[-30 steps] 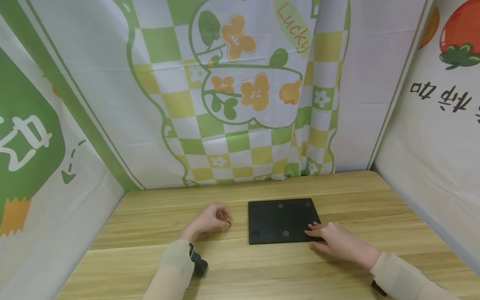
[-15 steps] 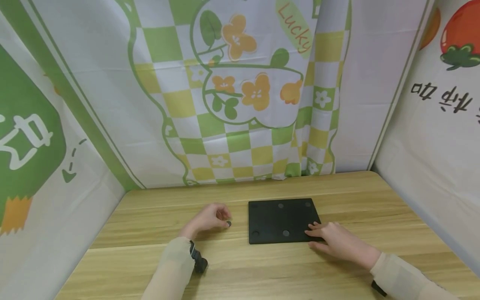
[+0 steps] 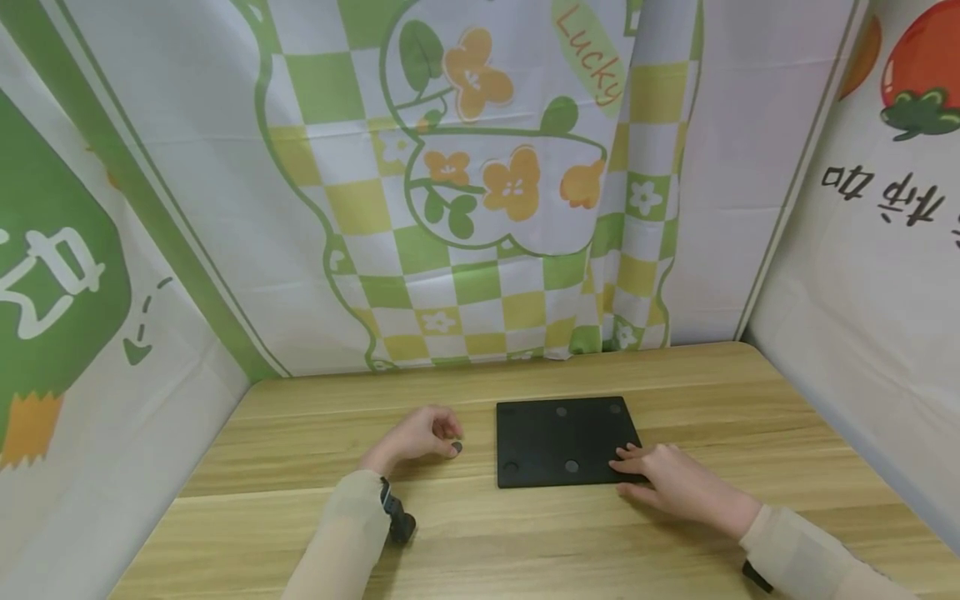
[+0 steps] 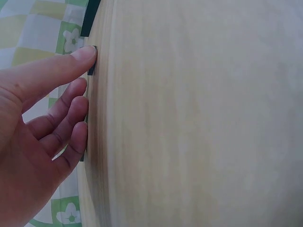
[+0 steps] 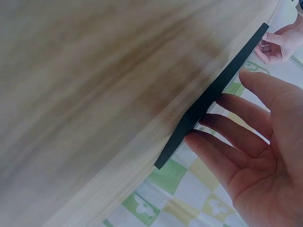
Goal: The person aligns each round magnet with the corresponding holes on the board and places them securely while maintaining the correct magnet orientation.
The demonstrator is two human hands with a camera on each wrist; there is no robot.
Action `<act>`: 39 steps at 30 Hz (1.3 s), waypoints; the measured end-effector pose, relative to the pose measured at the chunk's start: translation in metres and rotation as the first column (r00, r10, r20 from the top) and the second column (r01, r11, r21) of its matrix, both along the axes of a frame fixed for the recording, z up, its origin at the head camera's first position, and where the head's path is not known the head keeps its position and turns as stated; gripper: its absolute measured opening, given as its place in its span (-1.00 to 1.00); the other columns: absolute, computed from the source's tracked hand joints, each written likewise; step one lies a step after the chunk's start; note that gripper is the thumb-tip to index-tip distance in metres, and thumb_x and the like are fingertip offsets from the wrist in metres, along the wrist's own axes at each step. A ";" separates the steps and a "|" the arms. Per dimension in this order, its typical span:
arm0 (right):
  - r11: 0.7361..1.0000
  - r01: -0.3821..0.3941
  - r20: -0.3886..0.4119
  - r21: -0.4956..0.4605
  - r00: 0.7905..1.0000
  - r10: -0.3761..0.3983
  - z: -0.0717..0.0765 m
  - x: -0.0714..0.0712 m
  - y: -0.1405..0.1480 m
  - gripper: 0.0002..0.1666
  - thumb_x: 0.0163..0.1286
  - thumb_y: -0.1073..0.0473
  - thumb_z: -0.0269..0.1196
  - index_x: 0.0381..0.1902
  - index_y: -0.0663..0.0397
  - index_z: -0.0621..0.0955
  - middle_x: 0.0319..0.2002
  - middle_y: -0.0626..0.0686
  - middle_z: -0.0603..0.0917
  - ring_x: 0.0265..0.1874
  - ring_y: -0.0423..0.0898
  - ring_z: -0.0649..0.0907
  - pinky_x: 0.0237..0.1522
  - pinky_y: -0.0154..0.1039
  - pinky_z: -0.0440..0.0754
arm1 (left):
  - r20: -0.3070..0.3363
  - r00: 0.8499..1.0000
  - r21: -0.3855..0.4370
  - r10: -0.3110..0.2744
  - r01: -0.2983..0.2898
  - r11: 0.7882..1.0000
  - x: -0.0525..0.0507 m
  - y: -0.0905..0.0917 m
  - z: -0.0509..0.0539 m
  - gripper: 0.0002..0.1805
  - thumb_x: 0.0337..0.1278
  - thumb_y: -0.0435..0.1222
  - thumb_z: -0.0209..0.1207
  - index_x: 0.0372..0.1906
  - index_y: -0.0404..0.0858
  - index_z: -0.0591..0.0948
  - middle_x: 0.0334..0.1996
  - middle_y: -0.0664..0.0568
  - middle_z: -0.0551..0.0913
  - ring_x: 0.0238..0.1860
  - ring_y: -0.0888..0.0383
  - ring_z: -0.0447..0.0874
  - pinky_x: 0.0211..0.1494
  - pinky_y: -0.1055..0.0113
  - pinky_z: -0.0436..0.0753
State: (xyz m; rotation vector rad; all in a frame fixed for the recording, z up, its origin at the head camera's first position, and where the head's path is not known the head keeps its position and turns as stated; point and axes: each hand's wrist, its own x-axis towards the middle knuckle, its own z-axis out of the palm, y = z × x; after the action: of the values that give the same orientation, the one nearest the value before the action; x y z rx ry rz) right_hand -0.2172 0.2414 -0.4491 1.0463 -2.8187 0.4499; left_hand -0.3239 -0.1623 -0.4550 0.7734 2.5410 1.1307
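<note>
A wood-grain table (image 3: 480, 542) is pretty much spread across the lower part of the frame, with a black board (image 3: 540, 440) laid flat on it just right of centre, a few round spots dotted over the top. The board's lower right corner is touched by the fingers of the right hand (image 3: 675, 479). Over to the left, a small dark disc (image 3: 457, 447) is held by the left hand (image 3: 414, 437). Up top, a checked green-and-yellow cloth (image 3: 476, 283) is hung, and a big tomato (image 3: 928, 62) is printed at upper right.
</note>
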 end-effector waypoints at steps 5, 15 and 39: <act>1.000 -0.004 -0.007 0.003 1.000 0.004 0.000 0.000 0.000 -0.61 0.29 0.06 0.27 -0.01 0.18 0.67 0.01 0.31 0.63 -0.01 0.21 0.65 -0.14 0.01 0.68 | 0.015 1.000 0.002 0.008 -0.008 1.000 0.000 0.000 0.000 -0.78 -0.12 -0.39 0.40 -0.29 -0.28 0.63 -0.34 -0.01 0.60 -0.30 0.13 0.46 -0.20 0.28 0.50; 1.000 0.000 -0.005 0.008 1.000 0.000 -0.001 -0.001 0.000 -0.61 0.29 0.05 0.27 -0.02 0.17 0.67 0.02 0.31 0.63 -0.01 0.20 0.65 -0.13 0.02 0.68 | 0.056 0.997 0.004 0.044 -0.045 0.999 -0.001 -0.001 -0.003 -0.79 -0.14 -0.38 0.41 -0.35 -0.28 0.63 -0.39 0.01 0.61 -0.37 0.13 0.49 -0.27 0.31 0.52; 1.000 0.005 -0.008 0.014 1.000 -0.005 0.000 0.000 -0.001 -0.61 0.29 0.04 0.27 -0.02 0.16 0.68 0.01 0.30 0.64 -0.01 0.19 0.65 -0.13 0.03 0.68 | -0.012 0.999 -0.047 0.036 -0.037 0.998 0.000 0.003 -0.003 -0.87 -0.12 -0.41 0.38 -0.41 -0.27 0.64 -0.39 0.01 0.59 -0.39 0.14 0.47 -0.34 0.32 0.52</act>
State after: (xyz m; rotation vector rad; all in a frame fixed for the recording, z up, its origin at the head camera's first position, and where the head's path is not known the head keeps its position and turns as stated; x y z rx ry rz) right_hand -0.2170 0.2409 -0.4494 1.0410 -2.8210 0.4259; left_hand -0.3237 -0.1589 -0.4576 0.7262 2.5913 1.0755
